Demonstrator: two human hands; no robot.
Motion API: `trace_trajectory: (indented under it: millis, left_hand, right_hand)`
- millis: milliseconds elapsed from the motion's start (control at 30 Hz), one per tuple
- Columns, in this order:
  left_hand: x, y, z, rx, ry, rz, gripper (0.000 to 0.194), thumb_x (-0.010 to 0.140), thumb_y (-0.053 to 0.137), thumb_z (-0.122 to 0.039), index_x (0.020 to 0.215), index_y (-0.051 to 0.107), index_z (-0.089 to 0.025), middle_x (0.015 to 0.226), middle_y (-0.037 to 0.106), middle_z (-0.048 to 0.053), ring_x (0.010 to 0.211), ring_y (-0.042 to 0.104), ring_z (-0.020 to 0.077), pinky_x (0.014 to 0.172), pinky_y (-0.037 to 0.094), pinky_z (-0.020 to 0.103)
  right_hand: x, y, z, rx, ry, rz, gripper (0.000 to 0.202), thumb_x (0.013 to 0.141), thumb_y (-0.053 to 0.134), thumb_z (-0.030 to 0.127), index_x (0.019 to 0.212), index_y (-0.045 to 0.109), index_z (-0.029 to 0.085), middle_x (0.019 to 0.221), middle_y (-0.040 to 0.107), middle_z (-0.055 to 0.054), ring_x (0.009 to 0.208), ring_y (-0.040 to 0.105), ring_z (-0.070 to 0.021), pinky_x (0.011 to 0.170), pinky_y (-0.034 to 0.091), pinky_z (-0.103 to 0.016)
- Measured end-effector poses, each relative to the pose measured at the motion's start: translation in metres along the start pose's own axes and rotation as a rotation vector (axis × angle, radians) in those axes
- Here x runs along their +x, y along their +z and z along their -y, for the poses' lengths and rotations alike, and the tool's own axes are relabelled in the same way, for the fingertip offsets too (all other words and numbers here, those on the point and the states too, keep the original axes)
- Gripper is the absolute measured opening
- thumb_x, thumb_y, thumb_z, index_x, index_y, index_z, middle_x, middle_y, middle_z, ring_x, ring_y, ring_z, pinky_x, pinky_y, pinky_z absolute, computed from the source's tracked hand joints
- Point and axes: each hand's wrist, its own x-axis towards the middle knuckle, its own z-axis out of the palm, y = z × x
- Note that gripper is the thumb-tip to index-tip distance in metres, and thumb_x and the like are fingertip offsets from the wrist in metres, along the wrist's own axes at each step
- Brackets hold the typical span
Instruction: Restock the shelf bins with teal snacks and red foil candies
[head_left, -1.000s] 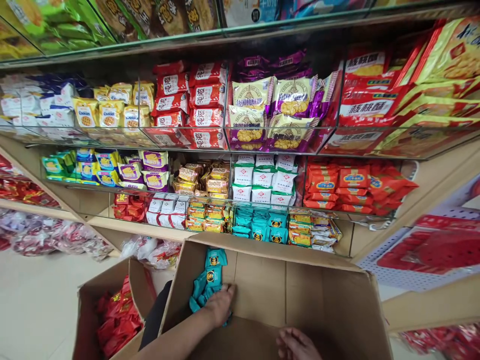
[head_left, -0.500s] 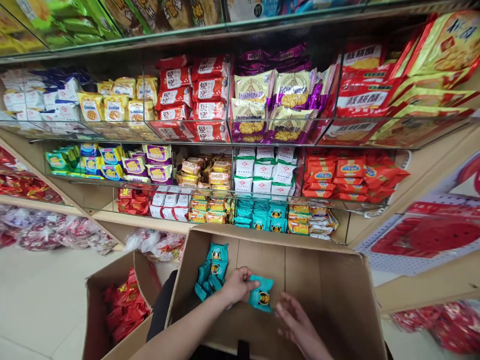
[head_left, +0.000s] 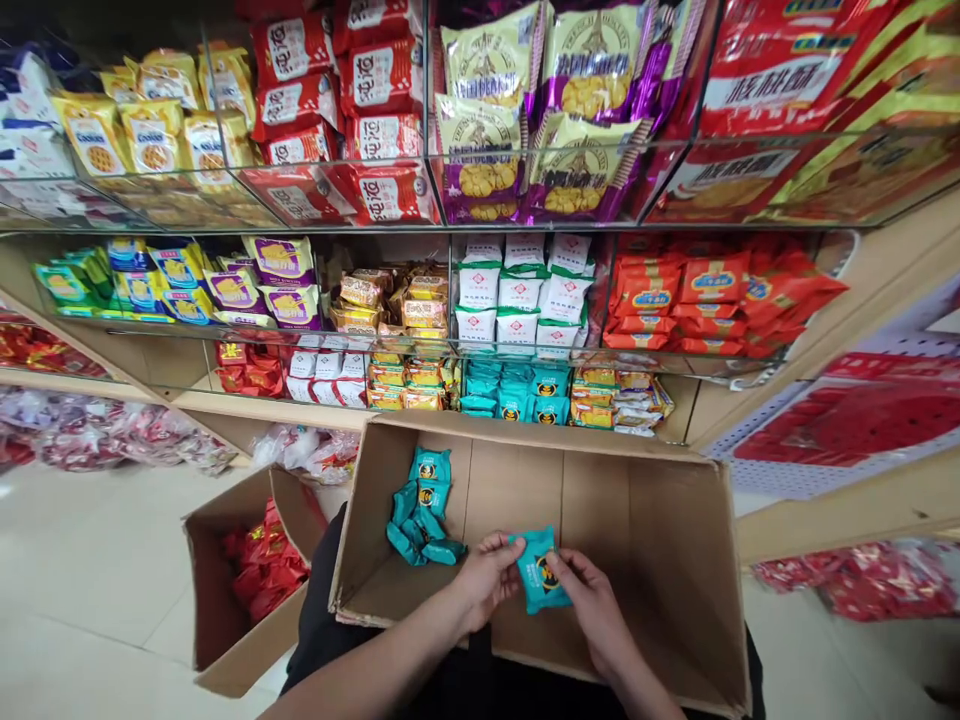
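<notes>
bright, even light | glare on glass | edges warped, blurred

Glass shelves (head_left: 450, 228) hold lots of snack bags. Red packs (head_left: 375, 75) sit up top beside purple and yellow cookie bags (head_left: 540, 110). White packs (head_left: 517, 295) sit lower, next to orange packs (head_left: 675, 300). A small box (head_left: 225, 610) on the floor has red bags (head_left: 262, 560) in it. The floor (head_left: 82, 590) is pale tile
</notes>
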Motion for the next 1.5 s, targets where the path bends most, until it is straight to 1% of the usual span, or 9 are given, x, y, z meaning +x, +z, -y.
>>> trace_trajectory:
  millis: [167, 600, 700, 900, 1033, 1133, 1267, 1367, 1500]
  left_hand:
    - [-0.002, -0.009, 0.008, 0.015, -0.121, 0.075, 0.041, 0.052, 0.073, -0.040, 0.079, 0.052, -0.019, 0.072, 0.061, 0.000, 0.056, 0.055, 0.0095, 0.052, 0.033, 0.020]
    - [-0.008, -0.003, 0.007, 0.281, -0.012, 0.090, 0.040, 0.054, 0.071, -0.033, 0.086, 0.051, -0.018, 0.087, 0.060, 0.002, 0.074, 0.057, 0.0152, 0.059, 0.042, 0.026]
    - [-0.008, -0.002, 0.006, 0.263, 0.075, 0.029, 0.034, 0.059, 0.068, -0.036, 0.083, 0.052, -0.017, 0.081, 0.060, 0.001, 0.072, 0.055, 0.0122, 0.059, 0.040, 0.021]
    - [-0.011, 0.001, 0.003, 0.312, 0.137, 0.098, 0.039, 0.057, 0.070, -0.038, 0.081, 0.049, -0.017, 0.084, 0.057, 0.000, 0.069, 0.054, 0.0116, 0.054, 0.042, 0.020]
    - [-0.026, 0.007, -0.033, 0.403, 0.351, 0.144, 0.038, 0.063, 0.066, -0.037, 0.090, 0.049, -0.017, 0.079, 0.054, 0.000, 0.066, 0.053, 0.0105, 0.056, 0.045, 0.022]
    - [-0.037, 0.016, -0.086, 0.437, 0.504, 0.149, 0.042, 0.069, 0.061, -0.038, 0.103, 0.044, -0.019, 0.079, 0.055, 0.000, 0.065, 0.055, 0.0106, 0.060, 0.048, 0.024]
    - [-0.035, 0.027, -0.157, 0.511, 0.659, 0.083, 0.052, 0.068, 0.061, -0.041, 0.109, 0.035, -0.021, 0.088, 0.055, 0.002, 0.057, 0.059, 0.0109, 0.044, 0.046, 0.021]
    - [-0.023, 0.032, -0.191, 0.545, 0.562, -0.041, 0.057, 0.060, 0.068, -0.041, 0.101, 0.035, -0.020, 0.084, 0.055, 0.001, 0.050, 0.059, 0.0102, 0.034, 0.036, 0.015]
    - [-0.002, 0.035, -0.214, 0.631, 0.427, -0.104, 0.052, 0.049, 0.075, -0.036, 0.087, 0.044, -0.018, 0.063, 0.056, -0.003, 0.046, 0.054, 0.0082, 0.031, 0.026, 0.012]
  right_hand:
    - [0.005, -0.002, -0.012, -0.025, 0.110, 0.031, 0.033, 0.067, 0.058, 0.050, 0.068, 0.059, 0.017, 0.061, 0.057, 0.000, 0.057, 0.051, -0.0141, 0.052, 0.040, -0.023]
    - [0.010, -0.006, -0.018, 0.054, 0.048, 0.109, 0.021, 0.064, 0.066, 0.035, 0.072, 0.060, 0.017, 0.065, 0.059, 0.001, 0.067, 0.053, -0.0146, 0.063, 0.042, -0.024]
    - [0.008, -0.004, -0.017, 0.174, 0.098, 0.119, 0.024, 0.061, 0.070, 0.033, 0.074, 0.057, 0.018, 0.068, 0.060, 0.002, 0.064, 0.053, -0.0127, 0.059, 0.042, -0.023]
    - [-0.001, -0.003, -0.005, 0.354, 0.192, 0.150, 0.026, 0.061, 0.071, 0.031, 0.074, 0.053, 0.018, 0.070, 0.060, 0.002, 0.064, 0.055, -0.0119, 0.058, 0.043, -0.023]
    - [-0.001, -0.006, -0.004, 0.398, 0.209, 0.081, 0.028, 0.067, 0.065, 0.039, 0.083, 0.052, 0.020, 0.077, 0.063, 0.001, 0.068, 0.058, -0.0124, 0.058, 0.044, -0.023]
    - [0.002, -0.008, -0.007, 0.368, 0.262, 0.006, 0.028, 0.067, 0.064, 0.042, 0.081, 0.053, 0.019, 0.073, 0.064, 0.001, 0.063, 0.057, -0.0099, 0.055, 0.042, -0.020]
    - [0.008, -0.005, -0.012, 0.304, 0.344, -0.023, 0.034, 0.058, 0.070, 0.044, 0.071, 0.052, 0.018, 0.064, 0.063, 0.002, 0.054, 0.056, -0.0078, 0.048, 0.040, -0.017]
    - [0.011, -0.002, -0.014, 0.255, 0.363, 0.000, 0.041, 0.049, 0.073, 0.048, 0.065, 0.050, 0.017, 0.060, 0.061, 0.002, 0.049, 0.054, -0.0067, 0.043, 0.037, -0.016]
    - [0.011, -0.002, -0.016, 0.207, 0.362, -0.026, 0.044, 0.047, 0.073, 0.048, 0.065, 0.049, 0.016, 0.059, 0.061, 0.002, 0.048, 0.053, -0.0062, 0.043, 0.038, -0.016]
